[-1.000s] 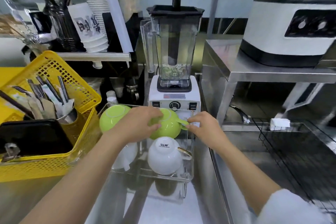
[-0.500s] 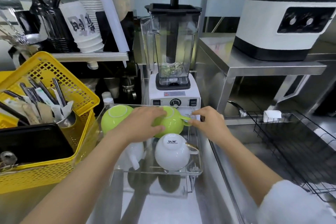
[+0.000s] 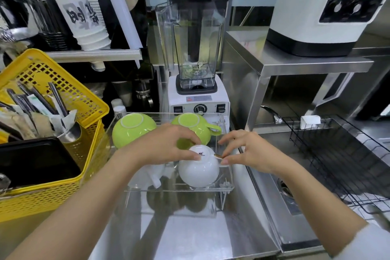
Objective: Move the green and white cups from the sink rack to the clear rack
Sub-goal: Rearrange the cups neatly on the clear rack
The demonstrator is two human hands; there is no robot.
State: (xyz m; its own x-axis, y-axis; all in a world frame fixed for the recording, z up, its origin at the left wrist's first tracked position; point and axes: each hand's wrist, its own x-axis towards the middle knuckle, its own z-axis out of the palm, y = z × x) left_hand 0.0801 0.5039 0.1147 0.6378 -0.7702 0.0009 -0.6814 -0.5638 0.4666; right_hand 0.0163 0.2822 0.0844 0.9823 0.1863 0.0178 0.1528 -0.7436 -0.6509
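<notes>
Four upturned cups sit in the clear rack (image 3: pixel 229 187) on the steel counter. Two green cups stand at the back, one on the left (image 3: pixel 132 130) and one on the right (image 3: pixel 194 125) with its handle pointing right. A white cup (image 3: pixel 198 172) is at the front right, and another white cup (image 3: pixel 150 175) at the front left lies mostly hidden under my left arm. My left hand (image 3: pixel 162 146) rests its fingertips on the base of the front right white cup. My right hand (image 3: pixel 247 150) pinches that cup's gold-edged handle.
A blender (image 3: pixel 196 53) stands right behind the rack. A yellow basket (image 3: pixel 63 175) with utensils and a black tray is at the left. The black wire sink rack (image 3: pixel 341 154) over the sink (image 3: pixel 280 207) at the right looks empty. A white machine (image 3: pixel 325 10) sits on a steel shelf.
Both hands left the right green cup and moved nearer, onto the front right white cup. The green cup now stands free at the back of the rack.
</notes>
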